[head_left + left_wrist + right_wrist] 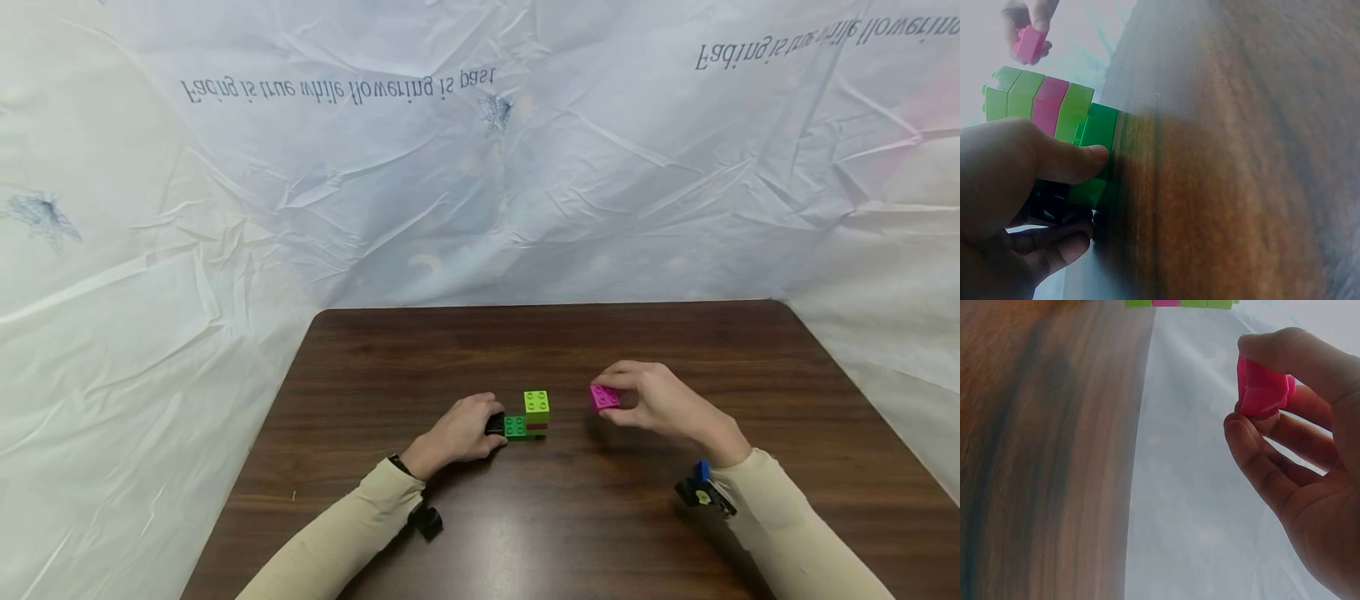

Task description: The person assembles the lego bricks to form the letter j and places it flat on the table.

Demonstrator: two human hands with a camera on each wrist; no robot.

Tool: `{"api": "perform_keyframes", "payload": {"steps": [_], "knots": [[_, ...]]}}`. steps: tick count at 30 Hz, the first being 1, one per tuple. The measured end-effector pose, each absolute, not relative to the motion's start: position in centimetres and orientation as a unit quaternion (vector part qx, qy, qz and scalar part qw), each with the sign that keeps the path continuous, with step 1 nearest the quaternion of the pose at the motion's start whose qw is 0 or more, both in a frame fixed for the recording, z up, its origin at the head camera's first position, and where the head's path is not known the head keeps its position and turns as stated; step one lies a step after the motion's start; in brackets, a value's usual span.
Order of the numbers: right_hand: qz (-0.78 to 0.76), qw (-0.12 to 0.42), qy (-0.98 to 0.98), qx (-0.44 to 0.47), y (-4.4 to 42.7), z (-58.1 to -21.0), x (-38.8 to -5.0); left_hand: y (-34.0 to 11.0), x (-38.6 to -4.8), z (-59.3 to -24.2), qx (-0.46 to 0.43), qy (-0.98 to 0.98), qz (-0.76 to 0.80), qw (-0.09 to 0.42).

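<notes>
My left hand (462, 429) grips the low end of a toy-brick build from its left side. Its thumb lies along the dark green base brick (1099, 129), and a black piece (1050, 199) sits within its fingers, partly hidden. At the build's other end rises a stack of lime green bricks (536, 402) with one pink brick (1050, 103) among them. Off to the right, my right hand (667, 406) pinches a loose bright pink brick (604, 397) between thumb and fingers, above the table and apart from the build. Its studs face up in the head view.
The dark wood-grain table (420, 350) has rounded far corners. A wrinkled white sheet (450, 200) with printed lettering hangs behind it and along both sides. Each wrist carries a strapped-on camera, such as the dark one (427, 522) under the left forearm.
</notes>
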State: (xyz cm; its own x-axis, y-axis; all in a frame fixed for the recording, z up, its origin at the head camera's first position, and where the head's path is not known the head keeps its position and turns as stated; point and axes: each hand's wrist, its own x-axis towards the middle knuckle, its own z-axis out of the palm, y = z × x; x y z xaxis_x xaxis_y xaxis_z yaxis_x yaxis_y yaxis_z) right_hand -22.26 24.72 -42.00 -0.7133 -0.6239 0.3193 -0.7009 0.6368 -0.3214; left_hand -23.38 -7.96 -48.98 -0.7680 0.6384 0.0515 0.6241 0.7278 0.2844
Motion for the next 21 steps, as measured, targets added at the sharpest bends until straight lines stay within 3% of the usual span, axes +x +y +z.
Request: {"api": "perform_keyframes", "payload": {"steps": [5,21], "knots": [[0.211,0.115,-0.893,0.380,24.1,-41.8,-22.8,-8.0,-23.4,-49.0,0.339,0.930,0.143,0.024],[0.237,0.109,-0.889,0.376,22.1,-40.7,-23.5,-8.0,-23.5,-48.9,0.341,0.929,0.143,0.024]]}}
